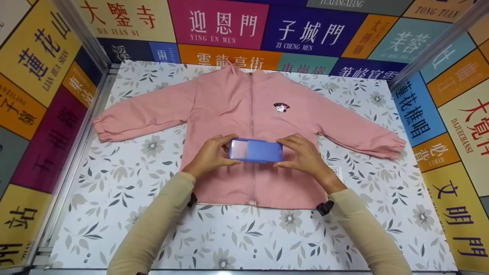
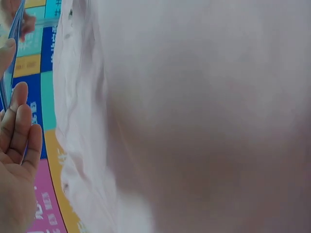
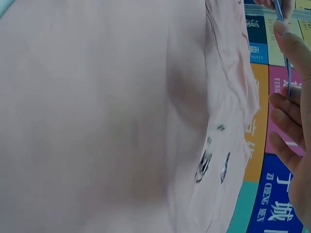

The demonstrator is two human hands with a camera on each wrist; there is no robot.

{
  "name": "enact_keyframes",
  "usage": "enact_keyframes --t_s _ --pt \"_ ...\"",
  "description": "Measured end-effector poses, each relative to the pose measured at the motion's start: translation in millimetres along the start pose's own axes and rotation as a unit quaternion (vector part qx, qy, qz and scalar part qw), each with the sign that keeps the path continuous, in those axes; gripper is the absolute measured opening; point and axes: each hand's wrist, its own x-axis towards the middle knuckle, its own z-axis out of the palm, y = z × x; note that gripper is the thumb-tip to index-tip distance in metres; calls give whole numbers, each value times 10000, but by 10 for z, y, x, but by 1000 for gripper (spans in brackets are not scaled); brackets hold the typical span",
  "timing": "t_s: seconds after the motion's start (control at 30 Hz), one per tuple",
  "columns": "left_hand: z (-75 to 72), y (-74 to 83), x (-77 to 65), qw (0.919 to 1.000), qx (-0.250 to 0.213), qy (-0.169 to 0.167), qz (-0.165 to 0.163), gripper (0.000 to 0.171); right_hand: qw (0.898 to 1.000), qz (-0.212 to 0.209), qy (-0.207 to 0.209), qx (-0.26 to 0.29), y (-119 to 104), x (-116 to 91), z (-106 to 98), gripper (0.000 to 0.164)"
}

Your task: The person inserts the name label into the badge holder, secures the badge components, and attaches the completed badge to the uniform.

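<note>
Head view: thin blue slab, partly pinkish.

One jacket, one phone (two hands).

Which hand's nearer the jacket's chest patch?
Right. In the head view, the right hand is below and slightly right of the patch; the left hand is farther off, below-left.

The pink jacket is matt, lightly creased cloth; the flat slab — glossy, smooth, plastic-looking; worktop smooth; along its left edge, a metal rail.
</note>
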Motion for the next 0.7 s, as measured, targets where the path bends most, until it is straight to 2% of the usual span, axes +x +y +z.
enact_keyframes --t_s 0.23,0.7 --pt "-68 -112 -89 9994 -281 97 -175 77 9996 219 -180 28 90 -89 -83 82" --pt "-196 -204 -164 9985 -238 282 -409 76 9997 240 53 -35 225 -220 -172 84"
